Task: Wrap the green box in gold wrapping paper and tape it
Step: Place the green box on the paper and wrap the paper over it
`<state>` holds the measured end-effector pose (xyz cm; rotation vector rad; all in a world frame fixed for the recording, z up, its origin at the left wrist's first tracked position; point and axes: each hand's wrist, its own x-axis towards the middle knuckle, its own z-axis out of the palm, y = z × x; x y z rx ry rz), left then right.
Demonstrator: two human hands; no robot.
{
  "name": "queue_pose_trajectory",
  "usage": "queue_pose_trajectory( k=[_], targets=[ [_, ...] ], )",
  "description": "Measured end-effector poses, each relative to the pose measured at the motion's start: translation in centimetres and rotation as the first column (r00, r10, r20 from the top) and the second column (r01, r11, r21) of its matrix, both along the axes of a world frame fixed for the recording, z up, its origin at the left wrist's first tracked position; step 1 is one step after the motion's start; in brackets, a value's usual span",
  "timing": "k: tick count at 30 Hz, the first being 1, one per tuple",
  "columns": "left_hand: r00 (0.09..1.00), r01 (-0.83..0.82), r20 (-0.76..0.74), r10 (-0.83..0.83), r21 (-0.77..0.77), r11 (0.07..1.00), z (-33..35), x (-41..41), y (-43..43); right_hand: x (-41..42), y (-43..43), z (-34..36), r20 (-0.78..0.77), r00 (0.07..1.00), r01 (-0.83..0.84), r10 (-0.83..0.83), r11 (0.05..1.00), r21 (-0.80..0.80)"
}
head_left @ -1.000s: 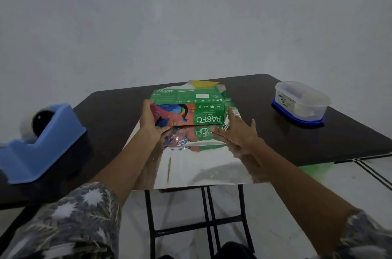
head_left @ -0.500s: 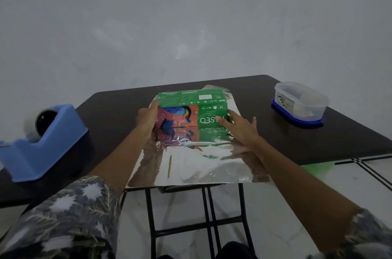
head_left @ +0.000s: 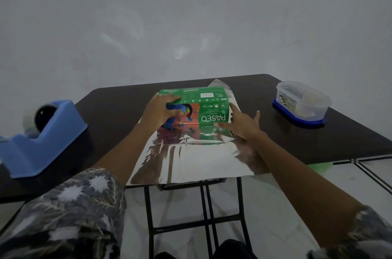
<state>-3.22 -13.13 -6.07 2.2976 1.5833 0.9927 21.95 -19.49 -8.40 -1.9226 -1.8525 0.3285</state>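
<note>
Head view: we look down at a dark table (head_left: 118, 108) with the box (head_left: 203, 106) near its middle, resting on the paper (head_left: 201, 161). The box is green, with a colourful picture on the near face and its lettering upside down to us. The paper lies flat with a shiny, mirror-like face up, and we can make out the box's reflection in it just in front of the box. The near edge of the paper hangs a little past the table's near edge, and a far corner pokes out behind the box.

The left hand (head_left: 159, 112) grips the box at its near left corner, with the fingers curled over the top edge and down the near face. The right hand (head_left: 244, 125) is open, its fingers straight and spread. It lies on the paper, and its fingertips touch the box's near right corner; it has hold of nothing.

Well apart to the left sits a blue tape dispenser (head_left: 42, 138). To the right, also well clear of the paper, stands a clear tub (head_left: 303, 102) on a blue lid (head_left: 297, 122). Patterned sleeves (head_left: 70, 212) cover both upper arms.
</note>
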Motion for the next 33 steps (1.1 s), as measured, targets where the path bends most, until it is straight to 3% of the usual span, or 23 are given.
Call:
queue_pose_trajectory(
  k=[4,6,8,9,11,13,14,15,17,20,23,25,28,31,33],
  targets=[
    [0.999,0.01,-0.034,-0.009,0.028,1.0,-0.1,0.0,0.2,0.7,-0.4,0.4,0.277,0.96,0.059,-0.04,0.996,-0.059],
    [0.999,0.021,-0.038,-0.02,0.032,0.999,-0.3,0.0,0.3,0.4,-0.6,1.3,0.321,0.944,0.087,-0.083,0.996,0.002],
    [0.999,0.036,0.012,-0.036,0.012,0.999,-0.6,-0.1,-0.1,-0.5,-0.7,2.1,0.118,0.991,0.047,-0.065,0.988,0.144],
    [0.992,0.049,0.121,-0.047,-0.011,0.999,-0.7,-0.1,-0.4,-1.2,-0.8,2.3,-0.074,0.997,0.013,0.002,0.978,0.209],
    [0.898,0.032,0.44,-0.02,-0.02,0.999,-1.0,-0.2,-1.3,-2.4,-1.0,2.1,-0.375,0.913,-0.052,0.161,0.958,0.283],
    [0.726,-0.13,0.673,0.141,-0.067,0.989,-1.3,-0.8,-1.7,-3.3,-1.2,1.4,-0.407,0.892,-0.064,0.195,0.947,0.314],
    [0.694,-0.212,0.682,0.231,-0.113,0.971,-1.4,-1.3,-1.7,-3.5,-1.2,1.2,-0.383,0.907,-0.048,0.176,0.946,0.322],
    [0.749,-0.274,0.581,0.319,-0.167,0.947,-1.5,-2.0,-1.6,-3.6,-1.0,1.0,-0.368,0.919,-0.023,0.143,0.95,0.312],
    [0.91,-0.297,0.223,0.349,-0.235,0.925,-2.3,-3.6,-1.2,-3.7,-0.5,0.8,-0.389,0.918,0.031,0.078,0.963,0.268],
    [0.951,-0.281,-0.21,0.226,-0.285,0.917,-3.6,-4.8,-0.6,-3.6,-0.2,0.2,-0.499,0.864,0.043,0.074,0.975,0.219],
    [0.917,-0.27,-0.357,0.179,-0.224,0.936,-3.8,-4.4,-1.0,-3.5,-0.4,0.0,-0.511,0.855,0.048,0.085,0.969,0.242],
    [0.911,-0.282,-0.364,0.194,-0.207,0.937,-3.5,-4.2,-1.5,-3.4,-0.3,0.0,-0.497,0.865,0.065,0.071,0.966,0.25],
    [0.949,-0.274,-0.213,0.232,-0.196,0.942,-3.1,-4.0,-2.1,-3.3,-0.2,0.0,-0.522,0.849,0.059,0.088,0.964,0.259],
    [0.92,-0.275,0.238,0.311,-0.176,0.945,-1.8,-3.3,-2.7,-3.2,-0.2,-0.1,-0.567,0.819,0.061,0.091,0.968,0.243],
    [0.91,-0.181,0.355,0.214,-0.126,0.975,-0.9,-3.1,-2.7,-3.1,-0.1,-0.2,-0.619,0.782,0.092,0.074,0.968,0.232]
  ],
)
